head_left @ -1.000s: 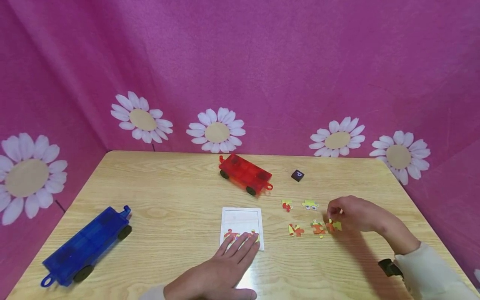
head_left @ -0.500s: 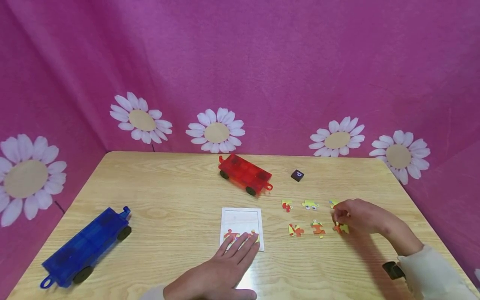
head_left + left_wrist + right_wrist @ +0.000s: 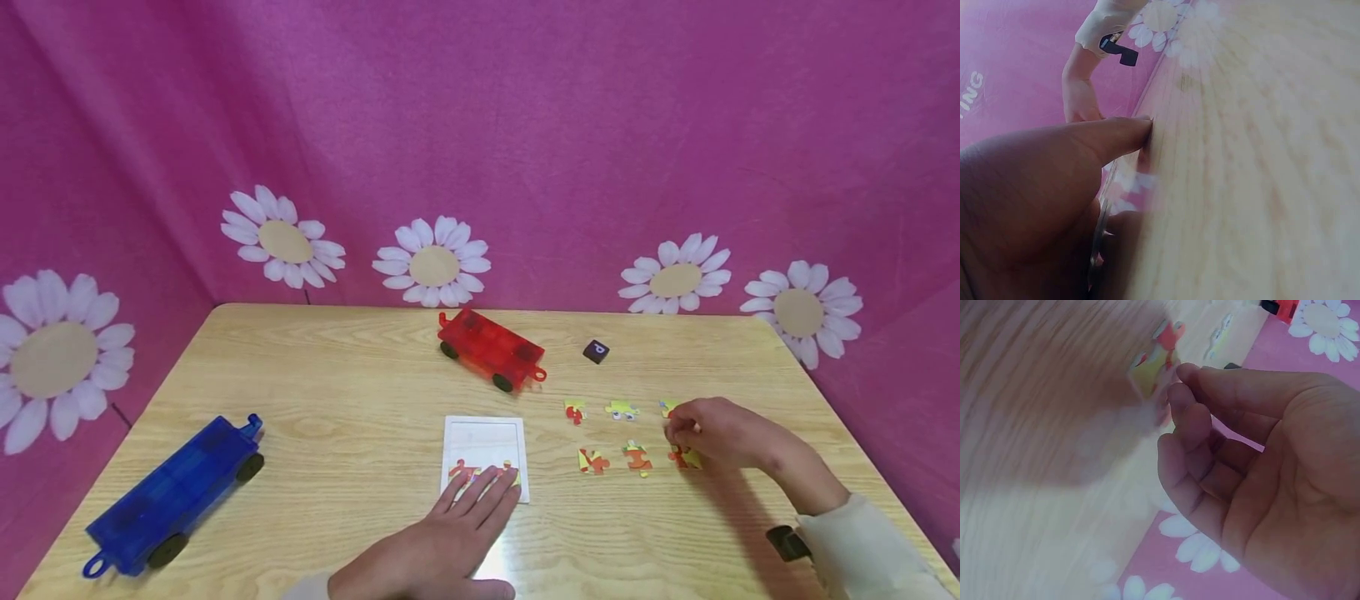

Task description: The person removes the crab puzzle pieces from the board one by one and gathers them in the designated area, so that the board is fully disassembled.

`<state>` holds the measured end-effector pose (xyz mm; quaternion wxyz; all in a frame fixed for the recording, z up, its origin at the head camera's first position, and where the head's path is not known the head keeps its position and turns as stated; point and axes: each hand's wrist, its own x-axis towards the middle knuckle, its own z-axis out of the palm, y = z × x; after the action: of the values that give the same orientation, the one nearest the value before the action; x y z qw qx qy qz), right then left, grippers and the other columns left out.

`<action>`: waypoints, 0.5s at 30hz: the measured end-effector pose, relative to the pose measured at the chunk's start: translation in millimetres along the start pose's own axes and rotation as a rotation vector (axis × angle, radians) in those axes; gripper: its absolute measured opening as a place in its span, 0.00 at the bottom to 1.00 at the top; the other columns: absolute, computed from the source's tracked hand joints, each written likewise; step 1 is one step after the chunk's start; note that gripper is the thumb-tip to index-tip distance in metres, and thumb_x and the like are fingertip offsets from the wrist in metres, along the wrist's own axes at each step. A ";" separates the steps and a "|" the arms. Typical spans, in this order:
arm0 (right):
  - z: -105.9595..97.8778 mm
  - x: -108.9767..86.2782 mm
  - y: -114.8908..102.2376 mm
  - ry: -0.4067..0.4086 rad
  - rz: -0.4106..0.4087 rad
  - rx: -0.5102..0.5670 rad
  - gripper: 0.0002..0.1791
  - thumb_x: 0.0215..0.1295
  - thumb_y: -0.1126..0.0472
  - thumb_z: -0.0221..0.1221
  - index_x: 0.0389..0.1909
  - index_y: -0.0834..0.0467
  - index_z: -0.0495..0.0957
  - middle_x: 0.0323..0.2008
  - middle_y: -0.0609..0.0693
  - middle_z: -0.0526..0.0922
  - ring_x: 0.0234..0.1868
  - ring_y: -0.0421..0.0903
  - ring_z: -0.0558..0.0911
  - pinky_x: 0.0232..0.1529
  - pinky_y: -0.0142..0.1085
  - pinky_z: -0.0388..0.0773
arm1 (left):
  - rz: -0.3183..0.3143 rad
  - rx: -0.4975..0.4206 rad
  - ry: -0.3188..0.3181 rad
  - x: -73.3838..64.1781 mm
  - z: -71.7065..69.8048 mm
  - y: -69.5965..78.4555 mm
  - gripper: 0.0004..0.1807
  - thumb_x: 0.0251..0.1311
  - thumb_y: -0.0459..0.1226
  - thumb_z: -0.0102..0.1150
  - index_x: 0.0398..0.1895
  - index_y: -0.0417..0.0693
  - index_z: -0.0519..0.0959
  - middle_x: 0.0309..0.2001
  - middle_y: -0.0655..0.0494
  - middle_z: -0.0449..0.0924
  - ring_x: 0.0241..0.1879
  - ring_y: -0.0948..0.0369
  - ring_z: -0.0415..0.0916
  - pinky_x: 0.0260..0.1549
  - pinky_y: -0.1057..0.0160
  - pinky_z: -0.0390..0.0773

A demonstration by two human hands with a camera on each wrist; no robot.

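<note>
My left hand (image 3: 431, 542) lies flat, its straight fingers resting over the lower part of a white-framed puzzle board (image 3: 483, 442). Red and yellow puzzle pieces (image 3: 462, 472) show in the board, partly covered by those fingers. To the right, my right hand (image 3: 720, 431) has its fingers and thumb drawn together at the edge of an orange-and-yellow puzzle piece (image 3: 686, 457) on the table. In the right wrist view, the fingertips overlap that piece's (image 3: 1155, 369) side. Just behind, another piece (image 3: 666, 407) is partly hidden by the hand.
Loose puzzle pieces lie left of the right hand: a red-yellow one (image 3: 575, 412), one with eyes (image 3: 622, 410) and two orange ones nearer. A red toy wagon (image 3: 491, 346) and black letter tile (image 3: 596, 351) stand behind, a blue wagon (image 3: 176, 496) at left. A pink curtain (image 3: 480, 125) borders the table.
The right hand has shifted slightly right, sliding the orange-and-yellow puzzle piece away from its neighbour and turning it a little. The left hand has stayed on the board.
</note>
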<state>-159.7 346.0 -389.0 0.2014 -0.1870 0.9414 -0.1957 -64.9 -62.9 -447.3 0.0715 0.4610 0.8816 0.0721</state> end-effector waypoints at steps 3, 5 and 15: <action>-0.2 0.8 -8.0 0.014 -0.026 -0.003 0.05 0.71 0.68 0.61 0.35 0.56 0.84 0.32 0.43 0.81 0.33 0.41 0.75 0.33 0.36 0.75 | 0.007 0.043 0.017 -0.8 1.2 0.1 0.52 0.72 0.69 0.38 0.83 0.39 0.46 0.83 0.44 0.39 0.81 0.49 0.37 0.74 0.44 0.47; -0.9 1.7 -15.9 0.024 -0.059 -0.005 0.04 0.71 0.67 0.62 0.36 0.56 0.84 0.31 0.42 0.80 0.31 0.39 0.74 0.32 0.36 0.74 | 0.013 0.075 0.033 -1.7 1.8 0.3 0.52 0.72 0.69 0.38 0.82 0.39 0.48 0.83 0.44 0.40 0.81 0.49 0.39 0.73 0.44 0.49; 1.4 20.4 -76.4 0.018 -0.249 0.060 0.05 0.73 0.69 0.60 0.41 0.57 0.83 0.34 0.43 0.82 0.28 0.36 0.76 0.31 0.35 0.78 | 0.006 0.106 0.070 -4.0 -0.7 0.6 0.50 0.72 0.67 0.41 0.83 0.41 0.50 0.82 0.45 0.44 0.80 0.50 0.43 0.74 0.45 0.50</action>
<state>-155.5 271.6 -362.5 0.1725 -0.2944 0.9064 -0.2489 -62.3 -65.9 -446.3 0.0157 0.4641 0.8847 0.0415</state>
